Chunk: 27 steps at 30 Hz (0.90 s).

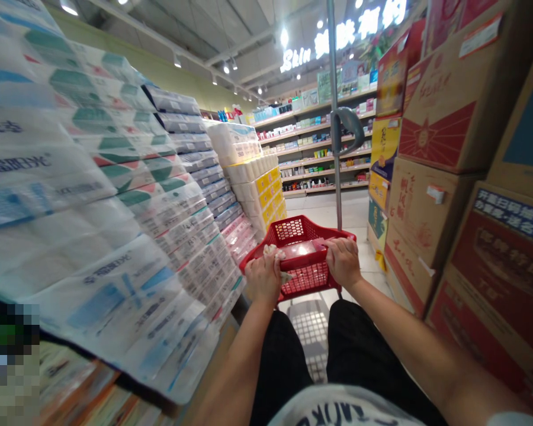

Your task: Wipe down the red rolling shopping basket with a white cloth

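Evenly, at lower centre, your left hand point(263, 277), fingers curled over a white wad point(273, 251), and right hand point(344, 260) both clasp the cart handle point(302, 253), lying crosswise, neither hand nearer.

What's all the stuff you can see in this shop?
packs: many, white with green, blue and pink print, stacked on the left
boxes: many, brown and red, stacked on the right
shelves: several, white, at the far end
sign: one, white lit letters, above the shelves
pole: one, grey, just beyond the cart
cart: one, red, in the aisle ahead
handle: one, red, on the cart's near side
wad: one, white, under the left hand
legs: two, black, below the cart
left hand: gripping the handle
right hand: gripping the handle
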Tool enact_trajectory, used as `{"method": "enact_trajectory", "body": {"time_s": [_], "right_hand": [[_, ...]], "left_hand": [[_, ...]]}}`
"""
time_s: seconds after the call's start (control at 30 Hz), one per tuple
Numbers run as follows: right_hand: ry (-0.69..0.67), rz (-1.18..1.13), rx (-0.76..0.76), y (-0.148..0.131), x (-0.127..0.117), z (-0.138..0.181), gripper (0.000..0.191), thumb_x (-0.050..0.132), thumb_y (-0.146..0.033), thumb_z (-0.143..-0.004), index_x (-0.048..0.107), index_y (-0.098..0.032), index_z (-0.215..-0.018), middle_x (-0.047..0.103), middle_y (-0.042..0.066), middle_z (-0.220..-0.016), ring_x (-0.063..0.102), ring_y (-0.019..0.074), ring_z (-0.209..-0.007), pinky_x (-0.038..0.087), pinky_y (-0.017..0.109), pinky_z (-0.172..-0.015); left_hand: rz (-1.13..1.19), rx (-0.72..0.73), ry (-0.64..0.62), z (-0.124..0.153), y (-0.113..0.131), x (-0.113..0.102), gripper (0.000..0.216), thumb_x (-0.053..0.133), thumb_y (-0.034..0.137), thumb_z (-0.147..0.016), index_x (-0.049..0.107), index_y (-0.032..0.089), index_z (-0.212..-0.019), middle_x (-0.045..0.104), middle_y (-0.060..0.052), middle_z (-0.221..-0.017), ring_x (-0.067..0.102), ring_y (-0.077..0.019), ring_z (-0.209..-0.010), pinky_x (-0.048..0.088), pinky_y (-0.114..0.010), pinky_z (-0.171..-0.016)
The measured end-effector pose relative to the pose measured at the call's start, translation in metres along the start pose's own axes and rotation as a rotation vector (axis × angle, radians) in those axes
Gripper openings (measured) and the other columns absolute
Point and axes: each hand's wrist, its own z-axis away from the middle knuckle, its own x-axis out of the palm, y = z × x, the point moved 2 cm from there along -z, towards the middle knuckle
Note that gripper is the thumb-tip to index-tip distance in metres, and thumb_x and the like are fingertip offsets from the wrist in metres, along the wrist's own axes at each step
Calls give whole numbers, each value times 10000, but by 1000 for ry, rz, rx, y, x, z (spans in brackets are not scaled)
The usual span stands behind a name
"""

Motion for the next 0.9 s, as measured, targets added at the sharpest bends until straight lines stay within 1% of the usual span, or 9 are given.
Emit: {"method": "enact_trajectory", "body": {"time_s": [0.23,0.33,0.4,0.5,0.57,0.63,0.7,0.8,0.9], "right_hand": [[-13,-29,32,-5,-2,0,240,418,-187,-905,624,-189,-1028,644,65,-996,504,228,-1019,311,405,-1008],[-31,-89,108,-11,-6,-3,246,402,-224,-919,636,-192,-984,650,65,-989,513,230,-1012,298,424,-1023],[-56,-177,184,-17,-10,-6,283,369,-260,-937,644,-199,-959,659,59,-980,523,230,-1008,283,443,-1034],[-72,-411,306,-31,-17,-7,362,309,-330,-961,652,-212,-956,667,50,-1001,538,230,-1030,271,465,-1051],[-79,-653,410,-45,-19,-5,380,315,-402,-959,649,-221,-975,660,49,-1051,545,231,-1061,316,450,-1036],[-99,-978,602,-60,-17,-2,361,359,-466,-941,618,-235,-1041,646,43,-1113,566,223,-1068,413,403,-966],[-169,-1280,791,-77,-14,0,333,422,-495,-916,568,-261,-1102,645,25,-1114,613,205,-995,485,362,-865],[-201,-1475,924,-95,-16,-3,368,634,-431,-801,527,-266,-1112,660,7,-1050,642,186,-905,516,309,-775],[-192,-1494,919,-97,-23,-16,422,735,-352,-712,543,-240,-1072,673,6,-966,650,179,-838,523,301,-742]], "left_hand": [[175,-50,44,1,2,-3,299,350,299,-969,566,226,-1163,686,-73,-1015,603,-216,-961,335,-437,-980],[292,-9,86,3,8,-3,315,348,288,-972,524,217,-1222,665,-81,-1114,600,-206,-1004,363,-424,-976],[356,42,130,4,15,-2,381,355,296,-968,431,190,-1326,619,-116,-1214,574,-216,-1079,389,-417,-971],[408,133,164,6,32,1,523,364,311,-961,254,133,-1441,565,-174,-1278,542,-246,-1144,410,-431,-973],[425,208,128,7,43,4,576,365,309,-959,179,117,-1469,568,-183,-1265,541,-256,-1148,420,-438,-974],[433,269,86,8,52,7,606,361,302,-957,127,117,-1484,554,-185,-1286,531,-260,-1170,426,-437,-980],[428,310,74,10,57,8,623,356,293,-956,88,126,-1493,511,-187,-1343,503,-261,-1216,417,-439,-1002],[407,374,95,11,56,5,646,351,290,-953,47,116,-1496,470,-192,-1387,457,-265,-1276,399,-444,-1029],[376,447,118,8,45,-6,669,326,354,-953,32,94,-1495,445,-200,-1409,413,-279,-1317,375,-456,-1044]]}}
